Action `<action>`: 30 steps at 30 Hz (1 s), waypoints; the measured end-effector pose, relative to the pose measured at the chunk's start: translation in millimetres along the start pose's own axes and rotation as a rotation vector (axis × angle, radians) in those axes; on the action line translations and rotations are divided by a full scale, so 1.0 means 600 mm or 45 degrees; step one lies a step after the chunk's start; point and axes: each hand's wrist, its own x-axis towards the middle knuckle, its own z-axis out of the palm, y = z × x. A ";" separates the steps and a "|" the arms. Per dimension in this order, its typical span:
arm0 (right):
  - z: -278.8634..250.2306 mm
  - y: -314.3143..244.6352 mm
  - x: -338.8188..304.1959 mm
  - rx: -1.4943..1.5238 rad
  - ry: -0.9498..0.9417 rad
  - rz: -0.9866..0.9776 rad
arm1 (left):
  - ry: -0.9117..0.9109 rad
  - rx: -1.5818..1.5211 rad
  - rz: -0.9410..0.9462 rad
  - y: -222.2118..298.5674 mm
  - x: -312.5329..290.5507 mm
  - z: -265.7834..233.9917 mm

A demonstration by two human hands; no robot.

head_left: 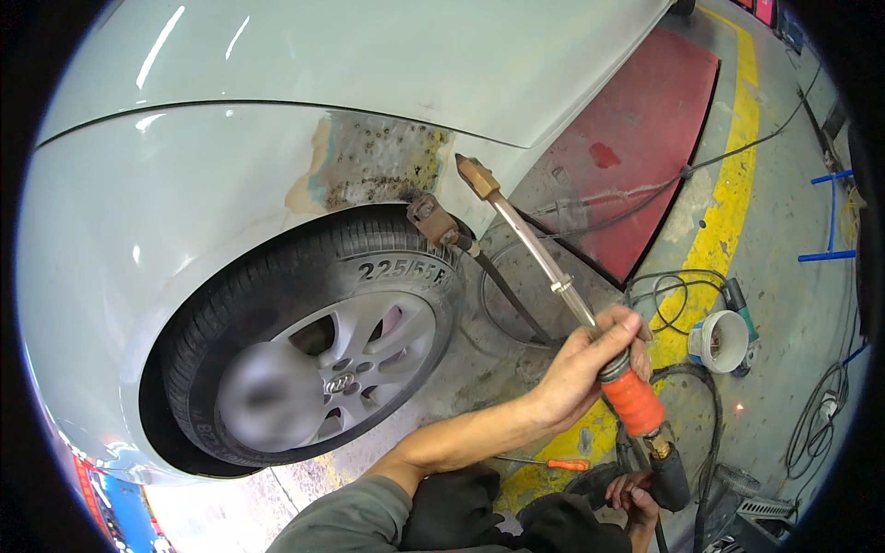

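Resting across left-hand fingers (619, 334): the dent-puller rod (553, 276).

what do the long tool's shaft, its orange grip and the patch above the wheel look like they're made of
Shaft: shiny silver metal, probably steel, with a brass-coloured tip. Orange grip: matt, ribbed, likely rubber or plastic. Patch above the wheel: bare sheet metal, dull grey-brown and pitted, paint sanded off, with tan edges that may be filler or primer.

Bright, even overhead light. Streaks of glare on car panel (277, 55). Deep shadow inside wheel arch (161, 387). Strong fisheye bending, black corners. Wheel hub (267, 396) blurred; elsewhere sharp.
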 end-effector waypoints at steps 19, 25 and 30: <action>0.035 -0.004 0.068 0.017 -0.085 0.063 | 0.027 0.056 0.148 0.060 0.007 -0.013; 0.044 -0.026 0.061 -0.097 -0.118 0.054 | -0.018 0.015 0.113 0.052 0.015 -0.011; 0.048 -0.020 0.059 -0.062 -0.028 0.125 | 0.021 0.038 0.122 0.056 0.007 -0.014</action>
